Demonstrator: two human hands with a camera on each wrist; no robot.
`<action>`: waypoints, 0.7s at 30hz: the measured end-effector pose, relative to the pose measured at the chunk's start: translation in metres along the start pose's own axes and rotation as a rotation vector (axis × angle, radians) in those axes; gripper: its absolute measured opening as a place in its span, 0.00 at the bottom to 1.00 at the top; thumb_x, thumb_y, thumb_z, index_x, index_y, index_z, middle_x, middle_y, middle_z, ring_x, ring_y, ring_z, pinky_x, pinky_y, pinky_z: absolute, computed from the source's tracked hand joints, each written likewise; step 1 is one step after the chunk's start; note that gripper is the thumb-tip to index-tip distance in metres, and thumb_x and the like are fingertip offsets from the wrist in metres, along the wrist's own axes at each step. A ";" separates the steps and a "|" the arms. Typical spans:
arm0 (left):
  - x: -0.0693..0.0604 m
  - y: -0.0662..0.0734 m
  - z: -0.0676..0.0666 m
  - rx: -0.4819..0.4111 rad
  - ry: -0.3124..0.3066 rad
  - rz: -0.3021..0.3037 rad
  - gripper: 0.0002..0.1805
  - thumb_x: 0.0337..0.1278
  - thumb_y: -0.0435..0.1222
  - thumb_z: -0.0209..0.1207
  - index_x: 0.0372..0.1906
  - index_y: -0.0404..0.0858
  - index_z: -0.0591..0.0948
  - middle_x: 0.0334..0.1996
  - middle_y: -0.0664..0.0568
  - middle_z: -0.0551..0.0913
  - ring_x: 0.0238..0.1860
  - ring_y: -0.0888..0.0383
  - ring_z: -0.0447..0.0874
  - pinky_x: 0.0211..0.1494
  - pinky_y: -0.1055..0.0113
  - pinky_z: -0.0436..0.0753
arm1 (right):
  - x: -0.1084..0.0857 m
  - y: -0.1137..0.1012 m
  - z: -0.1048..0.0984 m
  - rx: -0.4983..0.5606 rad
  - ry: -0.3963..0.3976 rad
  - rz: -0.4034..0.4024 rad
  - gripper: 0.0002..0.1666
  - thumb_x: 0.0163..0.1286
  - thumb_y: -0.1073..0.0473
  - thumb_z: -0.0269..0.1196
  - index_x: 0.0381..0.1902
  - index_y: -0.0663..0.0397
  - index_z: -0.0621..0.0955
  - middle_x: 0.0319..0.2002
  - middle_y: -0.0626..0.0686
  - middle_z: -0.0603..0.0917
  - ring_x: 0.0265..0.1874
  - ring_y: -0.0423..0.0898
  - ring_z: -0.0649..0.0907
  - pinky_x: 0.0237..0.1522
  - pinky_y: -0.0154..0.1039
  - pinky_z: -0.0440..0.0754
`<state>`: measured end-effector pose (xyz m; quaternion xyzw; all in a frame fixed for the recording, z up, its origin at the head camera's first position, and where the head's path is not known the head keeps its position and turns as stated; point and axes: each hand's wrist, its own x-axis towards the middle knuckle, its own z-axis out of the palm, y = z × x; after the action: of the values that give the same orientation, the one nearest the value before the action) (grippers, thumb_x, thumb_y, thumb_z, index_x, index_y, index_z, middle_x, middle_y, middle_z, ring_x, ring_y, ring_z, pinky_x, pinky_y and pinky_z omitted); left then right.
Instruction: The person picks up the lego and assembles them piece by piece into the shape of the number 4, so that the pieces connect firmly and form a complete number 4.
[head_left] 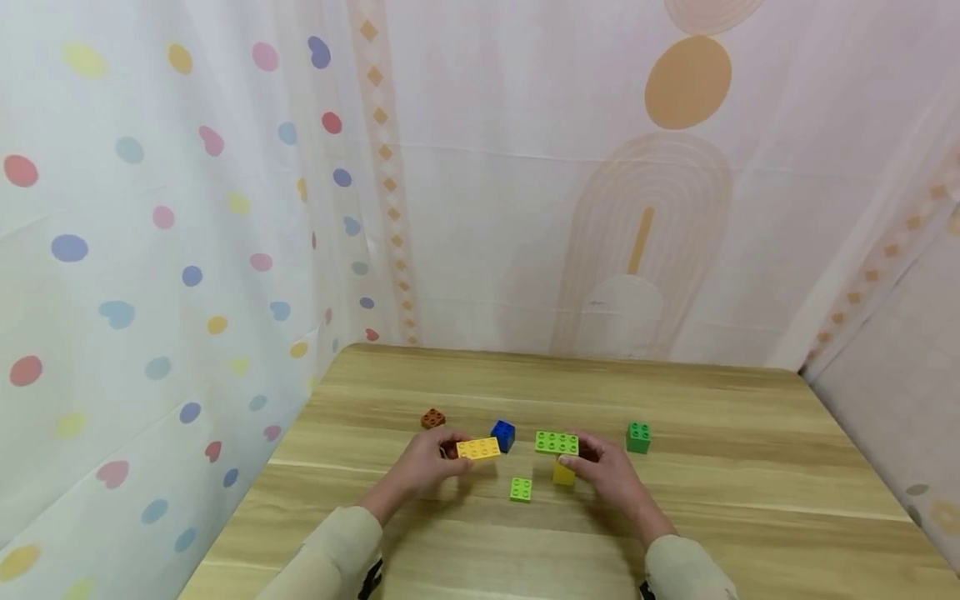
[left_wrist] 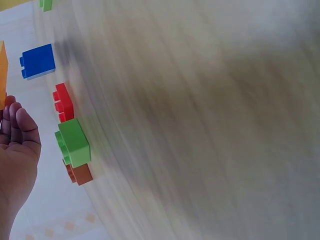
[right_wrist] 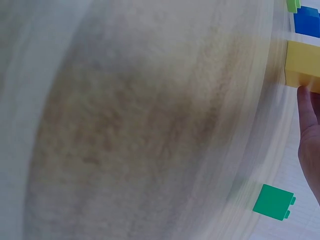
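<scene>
My left hand (head_left: 429, 461) pinches an orange-yellow toy building brick (head_left: 478, 449), its studs facing up, above the table. My right hand (head_left: 609, 472) holds a yellow brick (head_left: 564, 474) with a long lime green brick (head_left: 557, 442) on top. In the right wrist view, a finger touches the lower face of the yellow brick (right_wrist: 302, 65); whether the two bricks are pressed together cannot be told. Between the hands lie a blue brick (head_left: 503, 435) and a small lime green brick (head_left: 521, 489).
A brown brick (head_left: 432, 418) lies beyond my left hand and a dark green brick (head_left: 638, 437) right of my right hand. The left wrist view also shows a red brick (left_wrist: 63, 103) and a green brick (left_wrist: 74, 143). Curtains (head_left: 480, 208) hang behind the wooden table (head_left: 510, 554).
</scene>
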<state>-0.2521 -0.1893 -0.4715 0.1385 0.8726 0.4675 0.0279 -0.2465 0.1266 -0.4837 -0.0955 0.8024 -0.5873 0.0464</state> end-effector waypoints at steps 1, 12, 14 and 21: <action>0.001 0.001 0.000 -0.008 0.005 -0.001 0.16 0.51 0.34 0.70 0.47 0.37 0.85 0.33 0.52 0.79 0.32 0.58 0.74 0.31 0.69 0.74 | 0.000 0.000 0.000 0.000 0.000 0.002 0.24 0.68 0.57 0.68 0.60 0.59 0.80 0.48 0.54 0.84 0.43 0.46 0.80 0.41 0.35 0.80; 0.011 0.012 0.003 -0.025 -0.006 0.028 0.15 0.55 0.38 0.70 0.48 0.40 0.86 0.34 0.53 0.79 0.33 0.56 0.74 0.31 0.68 0.75 | -0.001 -0.003 0.001 -0.022 0.014 0.018 0.23 0.68 0.58 0.67 0.60 0.57 0.81 0.51 0.53 0.84 0.48 0.46 0.80 0.46 0.38 0.79; 0.012 0.015 0.003 -0.005 -0.012 0.034 0.15 0.56 0.40 0.69 0.49 0.42 0.86 0.35 0.54 0.79 0.34 0.56 0.74 0.31 0.67 0.75 | -0.001 -0.002 0.002 -0.022 0.019 0.021 0.23 0.68 0.57 0.67 0.60 0.56 0.81 0.51 0.53 0.84 0.48 0.46 0.80 0.47 0.39 0.79; 0.020 0.026 0.005 0.000 -0.041 0.054 0.16 0.57 0.40 0.68 0.51 0.45 0.86 0.36 0.55 0.80 0.35 0.55 0.74 0.29 0.67 0.74 | 0.000 -0.002 0.003 -0.023 0.044 0.049 0.22 0.67 0.56 0.68 0.59 0.53 0.82 0.51 0.52 0.84 0.49 0.47 0.80 0.47 0.40 0.80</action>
<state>-0.2644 -0.1662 -0.4514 0.1713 0.8678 0.4653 0.0331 -0.2459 0.1236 -0.4831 -0.0634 0.8119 -0.5788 0.0419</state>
